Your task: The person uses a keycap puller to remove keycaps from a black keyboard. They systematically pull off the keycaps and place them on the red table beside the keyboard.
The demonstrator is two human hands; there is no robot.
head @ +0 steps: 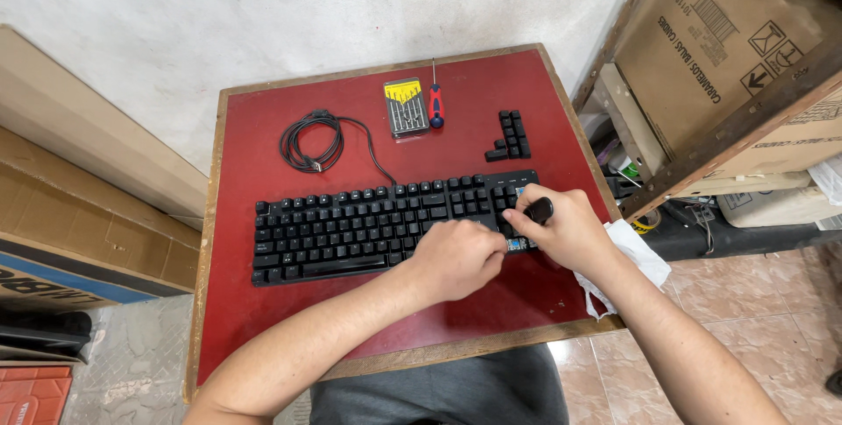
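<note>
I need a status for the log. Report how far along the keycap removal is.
Done: a cluster of pulled keycaps lies above the keyboard, whose right end is bare. In hand: the right hand works a black tool there; the left hand steadies the board. Left: the main keys remain capped.

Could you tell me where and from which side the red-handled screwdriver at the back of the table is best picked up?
Grip the screwdriver by its thick red handle, coming from above with fingers across its width; it lies flat, shaft pointing away, bit case close on its left.
</note>
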